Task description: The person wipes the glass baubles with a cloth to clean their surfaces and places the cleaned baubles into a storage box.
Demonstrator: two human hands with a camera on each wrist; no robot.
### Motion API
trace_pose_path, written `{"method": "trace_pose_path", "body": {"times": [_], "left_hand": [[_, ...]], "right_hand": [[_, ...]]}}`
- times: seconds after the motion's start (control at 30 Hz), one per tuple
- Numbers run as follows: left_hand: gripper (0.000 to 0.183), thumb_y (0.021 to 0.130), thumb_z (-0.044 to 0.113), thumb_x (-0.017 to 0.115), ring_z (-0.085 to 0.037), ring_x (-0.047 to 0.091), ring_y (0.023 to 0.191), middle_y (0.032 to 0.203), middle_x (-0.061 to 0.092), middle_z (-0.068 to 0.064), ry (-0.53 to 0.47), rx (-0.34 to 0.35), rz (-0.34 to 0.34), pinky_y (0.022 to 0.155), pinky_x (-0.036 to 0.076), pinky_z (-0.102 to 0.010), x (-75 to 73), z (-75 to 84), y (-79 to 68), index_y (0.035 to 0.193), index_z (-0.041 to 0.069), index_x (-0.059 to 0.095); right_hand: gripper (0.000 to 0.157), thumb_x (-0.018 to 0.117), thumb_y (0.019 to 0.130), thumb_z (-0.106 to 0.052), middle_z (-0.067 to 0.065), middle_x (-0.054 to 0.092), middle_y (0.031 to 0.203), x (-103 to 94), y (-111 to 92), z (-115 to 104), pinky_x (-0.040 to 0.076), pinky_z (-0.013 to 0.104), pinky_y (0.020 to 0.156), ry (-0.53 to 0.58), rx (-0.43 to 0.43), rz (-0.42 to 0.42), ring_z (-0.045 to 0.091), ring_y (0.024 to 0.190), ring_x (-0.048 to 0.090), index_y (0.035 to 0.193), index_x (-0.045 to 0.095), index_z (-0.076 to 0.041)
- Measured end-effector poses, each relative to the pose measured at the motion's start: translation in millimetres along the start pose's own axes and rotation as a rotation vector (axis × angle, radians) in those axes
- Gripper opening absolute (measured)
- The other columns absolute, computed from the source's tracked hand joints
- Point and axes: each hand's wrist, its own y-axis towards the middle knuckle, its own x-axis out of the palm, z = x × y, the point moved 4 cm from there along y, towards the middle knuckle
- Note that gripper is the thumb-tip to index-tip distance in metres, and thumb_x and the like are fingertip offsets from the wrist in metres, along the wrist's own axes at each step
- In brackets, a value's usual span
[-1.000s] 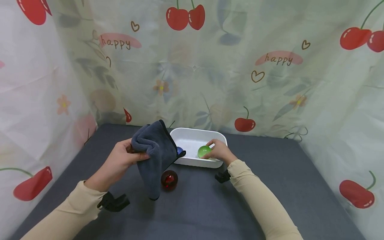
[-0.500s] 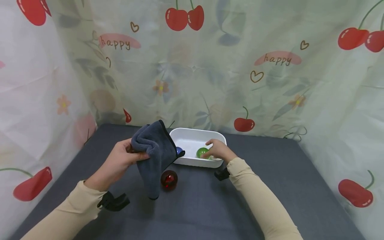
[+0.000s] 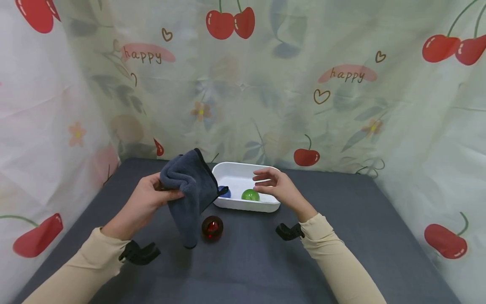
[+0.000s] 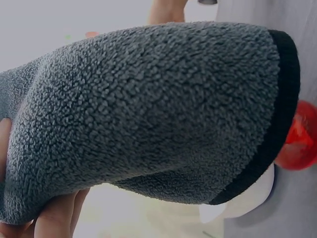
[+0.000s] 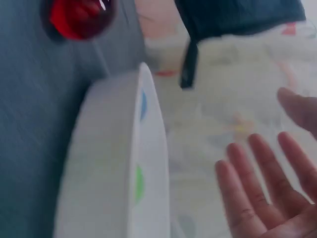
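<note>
My left hand [image 3: 142, 200] pinches a dark grey cloth [image 3: 190, 179] with black edging between thumb and fingers, and it hangs down in folds. In the left wrist view the cloth [image 4: 148, 109] fills most of the picture. My right hand [image 3: 279, 188] is raised over the right side of a white tray [image 3: 247, 206], fingers apart and holding nothing. Inside the tray lie a green ball [image 3: 250, 194] and a blue ball [image 3: 225, 192], the blue one partly behind the cloth's loop. A clear red ball [image 3: 212, 228] rests on the table before the tray.
A dark grey cloth-covered table [image 3: 258, 261] lies beneath everything. Hanging sheets printed with cherries [image 3: 306, 156] enclose its back and sides. Each wrist wears a black camera mount, the right one [image 3: 289, 232] low beside the tray's front corner.
My right hand has let go of the green ball, which stays in the tray, and has lifted up and back with fingers spreading. The left hand keeps hold of the cloth.
</note>
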Motion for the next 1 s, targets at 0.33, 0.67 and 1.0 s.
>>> {"method": "trace_pose_path", "body": {"times": [0.33,0.67,1.0], "left_hand": [[0.016,0.086,0.004,0.072,-0.011,0.039,0.056,0.063,0.039,0.007,0.029,0.011,0.051,0.059,0.040,-0.027,-19.0,3.4,2.6,0.090,0.017,0.065],[0.016,0.086,0.005,0.072,-0.010,0.040,0.058,0.066,0.043,0.007,0.050,-0.018,0.078,0.058,0.039,-0.026,-30.0,-5.4,4.8,0.089,0.019,0.065],[0.017,0.085,0.006,0.074,-0.010,0.037,0.054,0.064,0.040,0.008,0.081,-0.016,0.081,0.055,0.036,-0.028,-29.4,-8.8,3.4,0.085,0.020,0.064]], "right_hand": [[0.046,0.075,0.082,-0.003,0.028,0.059,0.122,51.5,-9,1,0.054,0.033,0.090,0.146,-0.124,-0.097,0.044,0.112,0.059,0.123,0.057,0.004],[0.055,0.081,0.077,-0.008,0.021,0.056,0.131,108.6,1,23,0.047,0.049,0.100,0.065,-0.043,-0.226,0.040,0.124,0.052,0.127,0.057,-0.002],[0.070,0.086,0.073,-0.012,0.010,0.057,0.133,135.7,4,38,0.051,0.029,0.093,-0.096,0.006,-0.336,0.023,0.117,0.058,0.134,0.053,-0.008]]}}
